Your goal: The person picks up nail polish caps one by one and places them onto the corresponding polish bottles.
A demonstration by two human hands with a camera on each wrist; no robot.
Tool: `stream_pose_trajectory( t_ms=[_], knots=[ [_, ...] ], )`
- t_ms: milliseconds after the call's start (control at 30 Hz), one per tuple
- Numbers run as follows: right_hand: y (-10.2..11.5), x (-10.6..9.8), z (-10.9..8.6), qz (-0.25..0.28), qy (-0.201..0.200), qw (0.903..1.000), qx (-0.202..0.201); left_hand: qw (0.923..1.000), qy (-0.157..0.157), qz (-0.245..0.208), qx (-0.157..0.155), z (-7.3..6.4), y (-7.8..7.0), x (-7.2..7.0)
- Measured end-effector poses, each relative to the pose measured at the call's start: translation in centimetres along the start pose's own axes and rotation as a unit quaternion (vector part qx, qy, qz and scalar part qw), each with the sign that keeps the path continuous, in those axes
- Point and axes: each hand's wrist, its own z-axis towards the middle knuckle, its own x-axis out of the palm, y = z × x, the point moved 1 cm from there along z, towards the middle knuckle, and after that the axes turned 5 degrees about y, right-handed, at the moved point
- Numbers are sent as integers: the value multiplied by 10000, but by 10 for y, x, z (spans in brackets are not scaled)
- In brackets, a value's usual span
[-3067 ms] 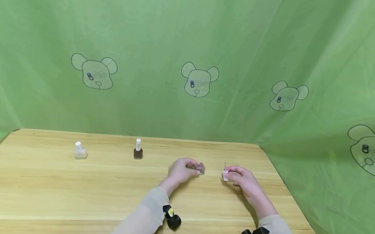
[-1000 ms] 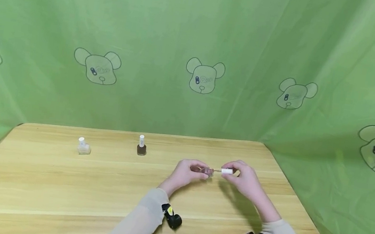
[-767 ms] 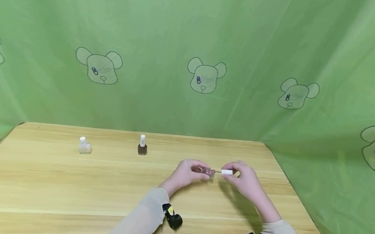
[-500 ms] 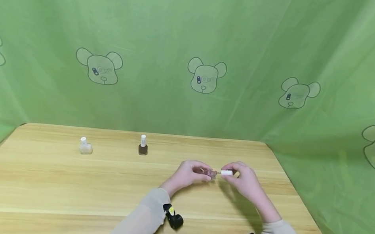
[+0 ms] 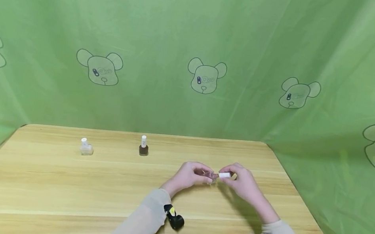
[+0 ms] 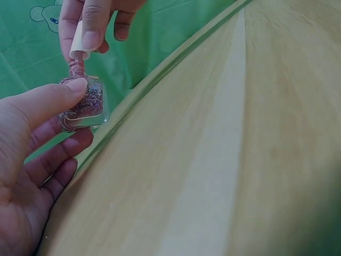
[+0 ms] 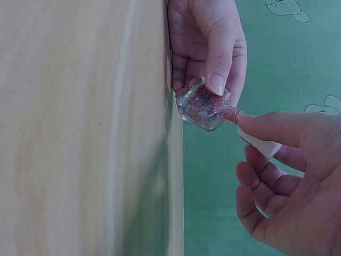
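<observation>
My left hand [image 5: 189, 176] pinches a clear glass nail polish bottle [image 6: 91, 104] with reddish glitter in it, thumb across its face. The bottle lies tilted, its neck pointing toward my right hand [image 5: 243, 184]. Between thumb and fingers, that right hand pinches the white brush cap [image 5: 224, 175]. In the left wrist view the cap's lower end sits right at the threaded neck, and most of the brush stem is out of sight. The right wrist view shows the same cap [image 7: 260, 143] partly behind my right thumb.
A dark nail polish bottle [image 5: 143, 150] with a white cap stands at the back of the wooden table [image 5: 89, 199]. Farther left is a clear bottle [image 5: 87, 149] whose white cap leans. A green curtain [image 5: 146, 103] closes off the back and sides.
From apart on the table, my hands have brought bottle and cap together. The brush, fully out earlier, has slid into the neck, and the cap has moved left up to it.
</observation>
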Motion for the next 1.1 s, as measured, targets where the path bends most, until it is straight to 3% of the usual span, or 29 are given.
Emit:
stream_pose_trajectory(
  t_ms=[600, 1100],
  knots=[
    [2, 7, 0, -5, 102, 9999, -8, 9998, 207, 30, 59, 1, 3, 1],
    [-1, 13, 1, 48, 149, 9997, -185, 9994, 332, 75, -88, 0, 4, 1]
  ],
)
